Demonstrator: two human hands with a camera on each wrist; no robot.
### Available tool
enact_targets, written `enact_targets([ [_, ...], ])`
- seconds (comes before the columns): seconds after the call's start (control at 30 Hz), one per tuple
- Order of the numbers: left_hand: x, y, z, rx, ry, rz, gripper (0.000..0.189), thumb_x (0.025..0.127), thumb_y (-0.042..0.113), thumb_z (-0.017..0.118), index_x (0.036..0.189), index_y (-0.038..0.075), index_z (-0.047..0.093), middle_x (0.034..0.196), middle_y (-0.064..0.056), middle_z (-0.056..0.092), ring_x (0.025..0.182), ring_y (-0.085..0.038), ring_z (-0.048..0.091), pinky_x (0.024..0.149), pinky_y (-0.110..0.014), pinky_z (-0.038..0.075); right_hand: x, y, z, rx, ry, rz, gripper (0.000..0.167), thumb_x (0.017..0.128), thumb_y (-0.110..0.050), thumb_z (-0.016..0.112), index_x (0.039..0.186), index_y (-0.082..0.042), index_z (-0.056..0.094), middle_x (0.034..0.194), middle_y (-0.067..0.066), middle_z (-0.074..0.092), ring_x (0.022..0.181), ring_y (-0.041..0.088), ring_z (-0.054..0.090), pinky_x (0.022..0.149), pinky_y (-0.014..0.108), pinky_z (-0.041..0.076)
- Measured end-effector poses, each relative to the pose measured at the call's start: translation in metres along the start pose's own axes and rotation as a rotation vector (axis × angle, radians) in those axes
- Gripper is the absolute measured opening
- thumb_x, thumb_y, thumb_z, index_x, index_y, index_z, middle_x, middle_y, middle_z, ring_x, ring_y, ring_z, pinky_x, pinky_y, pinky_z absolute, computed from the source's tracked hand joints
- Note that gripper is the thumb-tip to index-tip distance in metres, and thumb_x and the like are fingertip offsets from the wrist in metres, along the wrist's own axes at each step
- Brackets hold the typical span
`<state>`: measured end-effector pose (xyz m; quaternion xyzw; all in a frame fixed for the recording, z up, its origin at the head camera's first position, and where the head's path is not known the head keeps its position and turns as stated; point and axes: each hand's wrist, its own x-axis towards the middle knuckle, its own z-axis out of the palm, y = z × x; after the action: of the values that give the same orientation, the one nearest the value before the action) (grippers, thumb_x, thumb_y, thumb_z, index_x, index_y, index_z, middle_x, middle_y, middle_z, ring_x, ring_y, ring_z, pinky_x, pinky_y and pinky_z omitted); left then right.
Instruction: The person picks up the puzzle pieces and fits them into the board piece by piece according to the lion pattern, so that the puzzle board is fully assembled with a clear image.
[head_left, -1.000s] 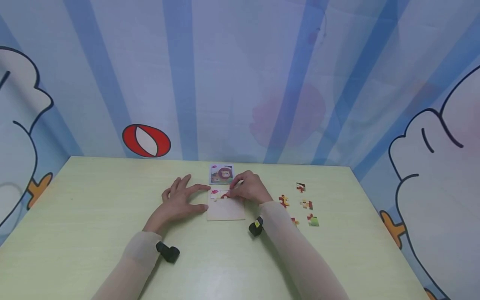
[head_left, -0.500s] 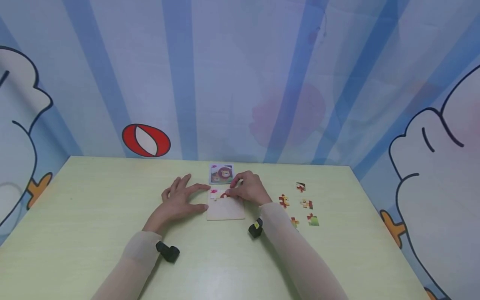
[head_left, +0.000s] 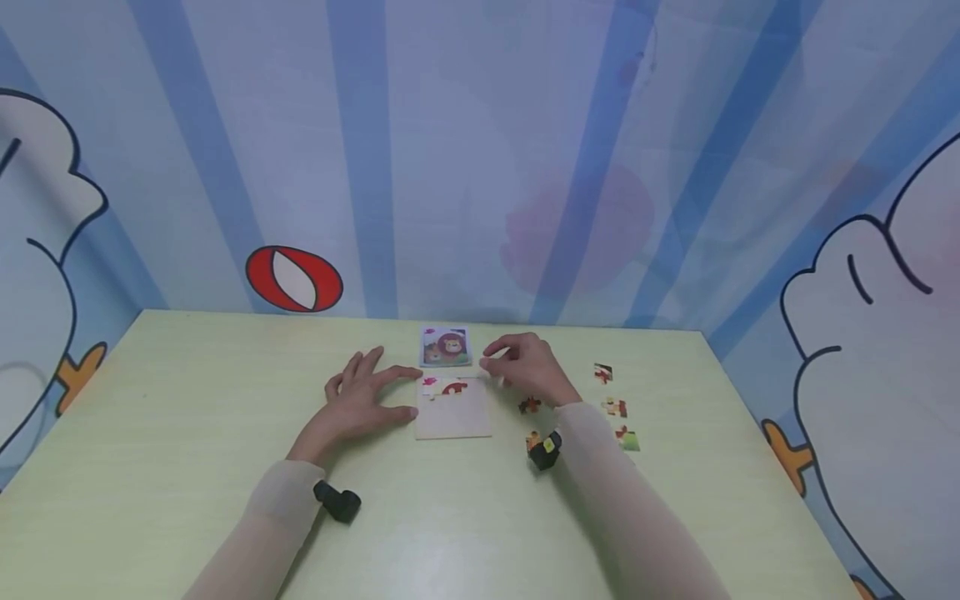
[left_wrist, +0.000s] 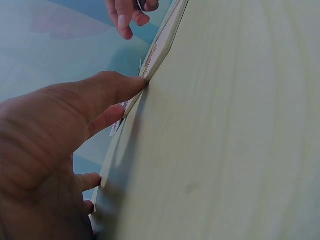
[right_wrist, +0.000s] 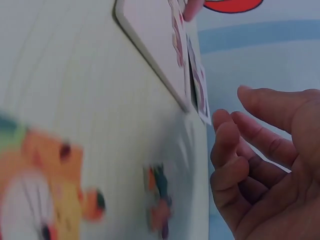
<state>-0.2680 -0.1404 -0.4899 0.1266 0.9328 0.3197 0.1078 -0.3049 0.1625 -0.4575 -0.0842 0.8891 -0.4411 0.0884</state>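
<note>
A pale square puzzle board (head_left: 453,419) lies in the middle of the table, with jigsaw pieces (head_left: 454,387) joined along its far-left edge. At the board's left edge rest the thumb and index finger of my left hand (head_left: 358,407), straight and spread; the left wrist view shows the thumb tip against the edge. My right hand (head_left: 531,367) is off the board's far-right corner, fingers loosely bent and a gap between thumb and index. Nothing shows between them in the right wrist view. Beyond the board lies a lion picture card (head_left: 445,347).
Several loose jigsaw pieces lie right of the board: a dark red one (head_left: 529,405), one (head_left: 533,438) partly behind the wrist camera, and a column with a green-cornered piece (head_left: 627,438). The right sleeve (head_left: 637,500) crosses among them. A striped cloth backdrop (head_left: 465,167) stands behind the table.
My right hand has let go of the piece at the board's top row and moved right, off the board. More of that row shows. The left hand has stayed in place.
</note>
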Motion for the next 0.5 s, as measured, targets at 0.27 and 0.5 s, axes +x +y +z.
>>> enact_targets([
  [0.27, 0.001, -0.001, 0.001, 0.002, -0.004, -0.009, 0.062, 0.093, 0.041, 0.078, 0.152, 0.036, 0.058, 0.181, -0.022, 0.008, 0.165, -0.054, -0.004, 0.123, -0.083, 0.003, -0.013, 0.022, -0.036, -0.026, 0.029, 0.021, 0.036, 0.104, -0.03, 0.072, 0.134, -0.01, 0.074, 0.112, 0.018, 0.079, 0.082, 0.029, 0.076, 0.073, 0.04, 0.061],
  [0.5, 0.0, 0.001, -0.001, -0.007, -0.004, -0.006, 0.062, 0.094, 0.04, 0.078, 0.152, 0.035, 0.058, 0.181, -0.022, 0.007, 0.165, -0.054, -0.005, 0.123, -0.082, 0.002, -0.024, 0.041, -0.067, -0.04, 0.08, 0.086, 0.035, 0.105, -0.028, 0.07, 0.134, -0.009, 0.073, 0.118, 0.019, 0.077, 0.086, 0.029, 0.075, 0.076, 0.039, 0.06],
])
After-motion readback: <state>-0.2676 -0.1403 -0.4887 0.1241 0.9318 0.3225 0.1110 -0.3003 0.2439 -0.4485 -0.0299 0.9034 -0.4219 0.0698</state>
